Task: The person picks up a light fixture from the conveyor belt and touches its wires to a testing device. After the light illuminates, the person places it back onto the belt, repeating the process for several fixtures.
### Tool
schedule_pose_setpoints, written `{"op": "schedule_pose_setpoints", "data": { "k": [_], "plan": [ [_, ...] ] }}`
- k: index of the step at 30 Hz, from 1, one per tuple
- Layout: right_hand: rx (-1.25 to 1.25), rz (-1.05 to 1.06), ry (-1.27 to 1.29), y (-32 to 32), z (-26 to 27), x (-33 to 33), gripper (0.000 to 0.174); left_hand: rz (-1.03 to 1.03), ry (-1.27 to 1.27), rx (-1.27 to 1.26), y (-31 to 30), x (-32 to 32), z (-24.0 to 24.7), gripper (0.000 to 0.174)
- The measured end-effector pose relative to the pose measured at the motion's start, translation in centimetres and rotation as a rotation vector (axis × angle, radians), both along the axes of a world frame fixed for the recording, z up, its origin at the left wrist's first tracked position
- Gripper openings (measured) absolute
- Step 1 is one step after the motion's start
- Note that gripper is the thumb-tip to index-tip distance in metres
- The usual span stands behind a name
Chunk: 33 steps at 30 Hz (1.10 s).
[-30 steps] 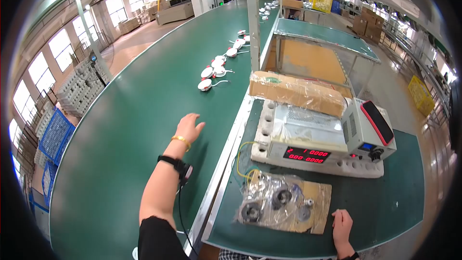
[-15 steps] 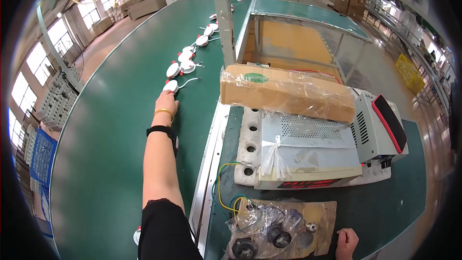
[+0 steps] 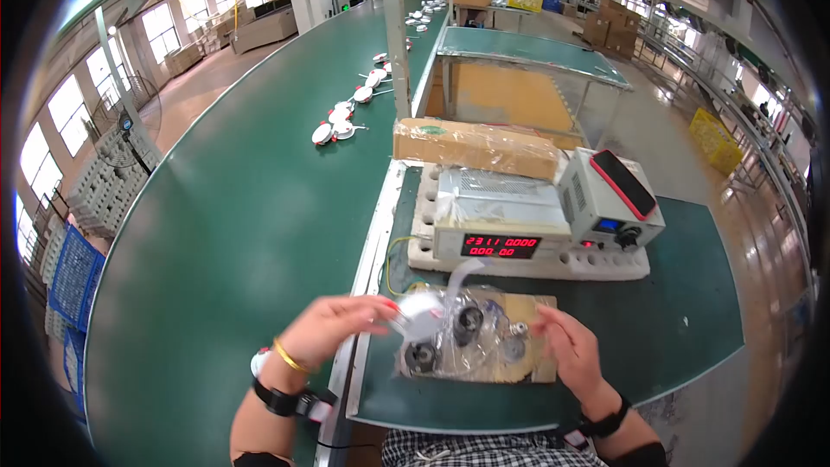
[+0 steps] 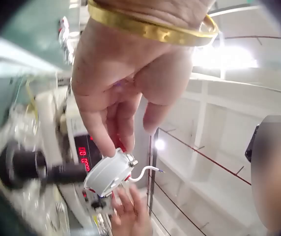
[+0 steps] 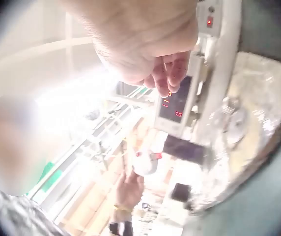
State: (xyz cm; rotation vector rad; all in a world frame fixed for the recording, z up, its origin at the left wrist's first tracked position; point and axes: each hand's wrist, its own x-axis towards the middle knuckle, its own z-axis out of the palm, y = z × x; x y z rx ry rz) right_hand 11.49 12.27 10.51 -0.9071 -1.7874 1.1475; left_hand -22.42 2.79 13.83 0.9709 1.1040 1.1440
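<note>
My left hand [image 3: 333,329] pinches a round white downlight [image 3: 422,316] by its edge, above the plastic-wrapped cardboard board [image 3: 540,367]. The left wrist view shows the downlight [image 4: 108,174] with red clips and a short white cable that hangs free. Dark round fittings [image 3: 469,324] sit on the board under the wrap. My right hand [image 3: 571,350] is raised over the board's right side, fingers loosely bent and holding nothing. From the right wrist, this hand [image 5: 145,44] appears with its fingers together, in front of the red display.
A meter with red digits [image 3: 501,246] and a grey box with a knob [image 3: 596,216] stand behind the board, with a red-edged phone [image 3: 624,183] on top. Several more downlights [image 3: 343,131] lie on the green belt [image 3: 225,251]. A long carton [image 3: 475,149] lies behind the meter.
My left hand reached forward to the nearest downlight on the belt, took it and brought it back over the board. My right hand has lifted from the table toward it.
</note>
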Motion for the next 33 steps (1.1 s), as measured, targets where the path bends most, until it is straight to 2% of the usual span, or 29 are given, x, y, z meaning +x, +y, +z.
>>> {"op": "schedule_pose_setpoints", "data": {
  "k": [1,3,6,7,9,11,13,15,16,18,21,23,26,27,30,31,33],
  "plan": [
    [-0.048,0.064,0.119,-0.7,0.8,-1.0,0.029,-0.067,-0.069,-0.031,-1.0,2.6,-0.1,0.029],
    [-0.094,0.218,0.129,-1.6,1.8,-1.5,0.029,-0.191,-0.245,-0.070,-2.2,6.7,-2.7,0.031],
    [-0.145,0.189,0.085,-3.8,2.8,-0.3,0.029,-0.249,-0.394,-0.163,-3.5,11.2,-5.1,0.032],
    [-0.147,0.160,0.082,-4.1,2.9,0.6,0.029,-0.232,-0.458,-0.210,-4.0,12.1,-5.9,0.032],
    [-0.409,0.298,0.161,-4.5,2.8,1.8,0.027,-0.222,-0.518,-0.265,-4.4,13.6,-7.6,0.031],
    [-0.468,0.338,0.225,-5.2,2.0,2.5,0.027,-0.200,-0.546,-0.293,-4.5,14.8,-9.3,0.030],
    [-0.495,0.391,0.156,-5.7,1.1,2.9,0.028,-0.153,-0.322,-0.259,-3.5,15.8,-9.6,0.025],
    [-0.411,0.338,0.123,-5.9,0.8,3.1,0.029,-0.080,0.535,0.243,-2.0,16.0,-7.8,0.018],
    [-0.408,0.309,0.112,-5.9,0.5,3.2,0.028,-0.082,0.538,0.242,-1.5,16.7,-6.3,0.018],
    [-0.378,0.291,0.085,-5.9,0.2,3.3,0.027,0.234,0.396,0.394,-0.9,18.9,-3.1,0.013],
    [-0.274,0.307,0.018,-6.0,-0.1,3.2,0.026,0.178,0.439,0.301,-0.1,19.8,-1.5,0.013],
    [-0.320,0.286,0.025,-5.9,0.4,3.2,0.024,0.168,0.425,0.311,0.5,19.8,-1.8,0.013],
    [-0.364,0.221,0.063,-5.9,1.1,3.5,0.020,0.119,0.047,0.222,0.9,20.1,-3.0,0.013],
    [-0.352,0.189,0.095,-5.9,1.2,3.5,0.018,0.118,0.043,0.214,1.0,20.2,-3.8,0.013],
    [-0.310,0.147,0.131,-6.0,0.5,3.1,0.017,0.028,-0.291,0.135,1.0,20.4,-5.5,0.020],
    [-0.291,0.125,0.170,-6.0,0.3,3.0,0.017,0.033,-0.293,0.130,0.8,20.5,-5.5,0.020],
    [-0.341,0.072,0.268,-5.6,0.2,2.7,0.017,0.171,-0.116,0.214,0.5,20.5,-5.6,0.026]
  ]
}}
